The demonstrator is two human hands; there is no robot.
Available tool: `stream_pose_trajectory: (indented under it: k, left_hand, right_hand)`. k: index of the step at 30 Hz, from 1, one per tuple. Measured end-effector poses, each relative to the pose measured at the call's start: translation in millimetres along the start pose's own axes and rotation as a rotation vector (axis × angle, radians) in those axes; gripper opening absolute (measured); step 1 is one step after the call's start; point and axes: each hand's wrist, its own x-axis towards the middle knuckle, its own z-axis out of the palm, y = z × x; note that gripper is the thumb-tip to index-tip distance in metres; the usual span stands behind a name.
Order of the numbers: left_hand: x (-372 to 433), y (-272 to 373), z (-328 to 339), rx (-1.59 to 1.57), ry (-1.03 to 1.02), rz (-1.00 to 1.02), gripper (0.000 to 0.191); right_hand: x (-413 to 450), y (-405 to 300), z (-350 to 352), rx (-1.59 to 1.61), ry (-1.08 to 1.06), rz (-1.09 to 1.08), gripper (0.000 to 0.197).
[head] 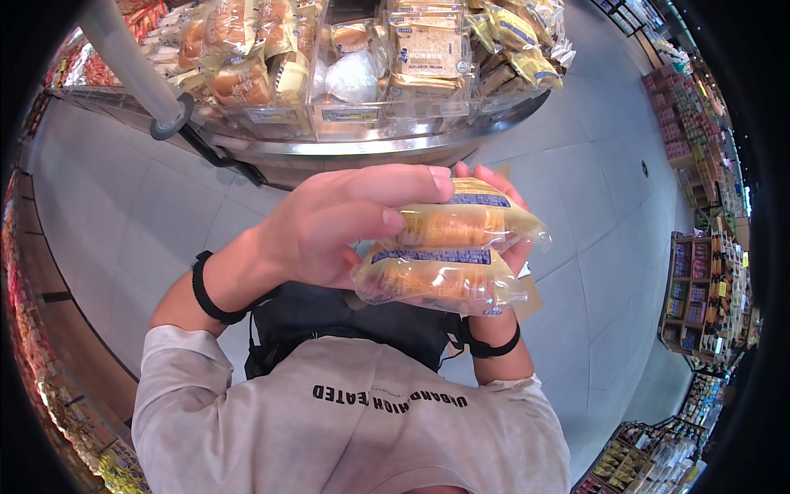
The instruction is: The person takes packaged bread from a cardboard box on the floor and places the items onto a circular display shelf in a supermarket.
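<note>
Two clear-and-yellow plastic packets of bread are held in front of my chest, an upper bread packet (466, 223) and a lower bread packet (432, 278) right against it. My left hand (339, 219) grips the upper packet from the left, with fingertips pressed on its near side and top. From the right, my right hand (515, 250) holds the packets from behind and beneath. Most of its palm and fingers are hidden by them. Both packets have blue printed bands and faint printed writing.
A curved display stand (358, 148) with a metal rim and clear dividers holds packaged buns (241, 80) and flat bread packs (429, 52). A grey post (133, 62) rises at its left. Stocked shelves (703, 290) line the right, with more goods (62, 420) along the left.
</note>
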Motion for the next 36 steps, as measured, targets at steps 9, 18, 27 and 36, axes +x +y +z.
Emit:
stream_pose_trajectory:
  k: [9,18,27,36]
  left_hand:
    - [5,3,6,0.052,-0.076,-0.172,0.077]
    - [45,-25,-38,0.55,-0.204,-0.553,0.05]
    - [50,-266,-151,1.194,-0.555,-0.953,0.021]
    - [40,-311,-139,1.403,-0.68,-1.054,0.025]
  right_hand:
    - [9,9,-29,-0.286,-0.313,-0.191,0.117]
    - [-61,62,-64,0.504,-0.133,0.599,0.101]
    - [-116,72,-95,0.56,0.094,0.582,0.092]
    - [-158,64,-117,0.502,0.229,0.5,0.088]
